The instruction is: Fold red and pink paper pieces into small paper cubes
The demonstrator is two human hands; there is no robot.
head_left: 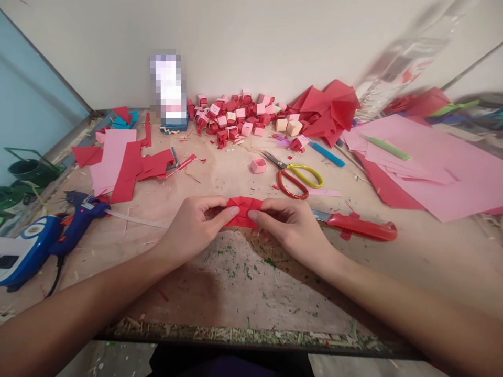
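Counter (239,293): wooden, strewn with paper scraps and green flecks toward the front edge.
Pink sheets (436,167): stacked at the right, partly over red paper.
Bottle (408,63): clear, at the back right, blurred.
Box pile (239,118): many small paper cubes in red, pink and cream, heaped near the wall.
Paper strips (128,167): red and pink, overlapping at the left.
Left hand (200,220): gripping the left side of the folded red paper (242,212), thumb on top.
Right hand (293,222): gripping the right side of the same piece, thumb on top, fingers curled.
Knife (363,228): red handle, blade exposed, just beside the right hand.
Glue gun (76,225): blue, at the left, a pale glue stick (135,217) extending toward the left wrist.
Scissors (283,166): lying beyond the right hand, one loop red, one yellow.
Folded red paper: held between both hands near the counter's middle, creased.
Pink box (258,166): single, left of the scissors, opening visible.
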